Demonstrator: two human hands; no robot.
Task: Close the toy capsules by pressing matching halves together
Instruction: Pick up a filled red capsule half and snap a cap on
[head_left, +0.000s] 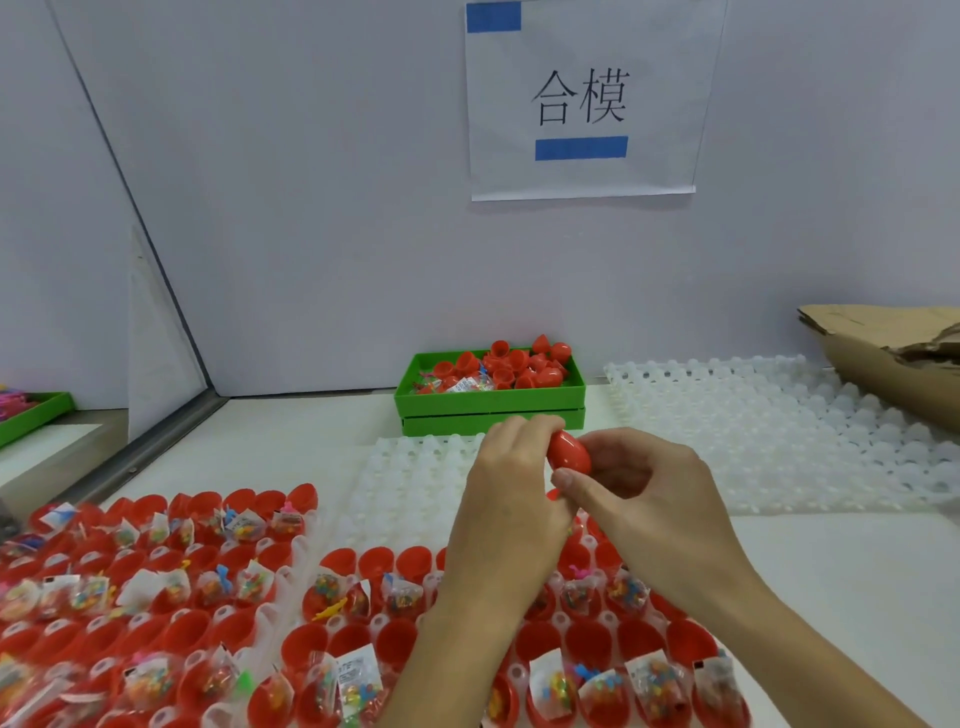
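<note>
Gripping a glossy red capsule (569, 451), both hands.

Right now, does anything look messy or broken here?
Yes. The cardboard box at far right looks torn and crumpled along its open edge. In the green bin, red capsule halves lie jumbled with a toy packet. Nothing looks spilled on the table.

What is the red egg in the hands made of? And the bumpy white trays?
The red capsule looks like smooth, glossy hard plastic; light glints off it. The empty white tray seems thin, translucent moulded plastic, milky and see-through at its bumps. The green bin looks like matte plastic.
</note>
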